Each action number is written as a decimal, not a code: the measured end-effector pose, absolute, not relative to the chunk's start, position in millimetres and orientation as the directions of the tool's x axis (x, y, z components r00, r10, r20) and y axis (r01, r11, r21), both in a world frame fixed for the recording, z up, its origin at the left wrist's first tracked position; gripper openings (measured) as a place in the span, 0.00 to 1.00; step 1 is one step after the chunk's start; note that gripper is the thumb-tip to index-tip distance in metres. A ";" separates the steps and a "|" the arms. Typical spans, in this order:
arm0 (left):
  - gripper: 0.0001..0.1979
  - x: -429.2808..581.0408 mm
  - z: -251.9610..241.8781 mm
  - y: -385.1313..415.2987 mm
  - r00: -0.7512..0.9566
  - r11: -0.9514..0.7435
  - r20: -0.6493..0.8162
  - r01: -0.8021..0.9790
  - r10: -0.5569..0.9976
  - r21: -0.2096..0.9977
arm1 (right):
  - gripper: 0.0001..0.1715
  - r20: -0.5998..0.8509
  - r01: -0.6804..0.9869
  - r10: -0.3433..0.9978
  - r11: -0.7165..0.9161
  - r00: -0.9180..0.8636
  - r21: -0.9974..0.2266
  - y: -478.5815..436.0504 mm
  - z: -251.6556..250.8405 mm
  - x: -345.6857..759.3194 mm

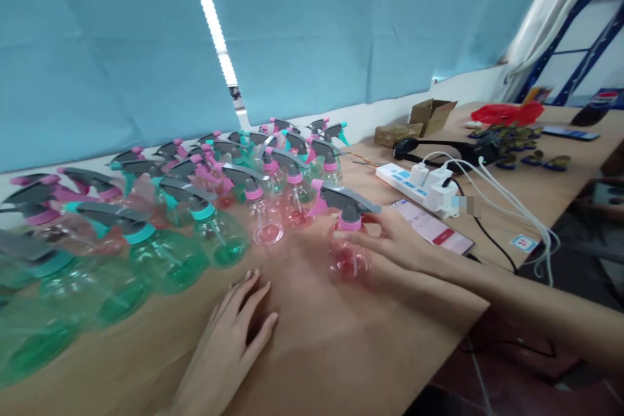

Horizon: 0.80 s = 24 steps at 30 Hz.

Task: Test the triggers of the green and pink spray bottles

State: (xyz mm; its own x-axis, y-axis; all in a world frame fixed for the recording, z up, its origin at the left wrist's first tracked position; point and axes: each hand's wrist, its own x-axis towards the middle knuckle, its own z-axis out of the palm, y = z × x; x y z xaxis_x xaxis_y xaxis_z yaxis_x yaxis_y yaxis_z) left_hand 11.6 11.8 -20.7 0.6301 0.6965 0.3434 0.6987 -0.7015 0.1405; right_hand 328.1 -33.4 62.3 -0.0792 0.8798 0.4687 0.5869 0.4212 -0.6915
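Note:
My right hand (390,237) is closed round the neck of a clear pink spray bottle (347,263) with a grey and pink trigger head, upright at the table's middle. Some of its fingers are hidden behind the bottle. My left hand (231,328) lies on the brown tabletop (312,351) with its fingers spread, holding nothing. Just beyond its fingertips stands a green spray bottle (219,240) with a turquoise collar. Beside that one is a clear pink-collared spray bottle (263,214). Several more pink and green spray bottles crowd the left and back of the table.
Right of my right hand lie a phone (431,227) and a white power strip (414,188) with plugs and cables. Farther back are a black headset (443,149), an open cardboard box (433,117) and a red plastic bag (509,113). The table's front edge runs at lower right.

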 end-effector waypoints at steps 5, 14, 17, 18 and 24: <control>0.18 36.9 -22.2 15.0 0.676 -0.763 0.386 0.632 0.628 0.133 | 0.18 0.481 0.669 0.866 0.277 0.136 -0.689 -17.8 69.0 379.1; 0.18 120.4 -15.6 23.4 0.786 -0.855 0.349 0.507 0.510 0.108 | 0.16 0.536 0.738 0.781 0.148 0.321 -0.659 60.7 63.3 434.9; 0.18 138.3 -14.0 25.7 0.808 -0.867 0.324 0.488 0.493 0.101 | 0.16 0.512 0.748 0.793 0.112 0.330 -0.654 82.1 55.2 438.8; 0.18 141.9 -13.5 26.6 0.813 -0.870 0.318 0.482 0.487 0.101 | 0.16 0.502 0.749 0.801 0.104 0.327 -0.655 87.7 52.9 439.5; 0.20 148.5 -12.4 32.0 0.825 -0.875 0.297 0.473 0.481 0.103 | 0.20 0.480 0.756 0.835 0.127 0.267 -0.642 107.5 45.4 440.9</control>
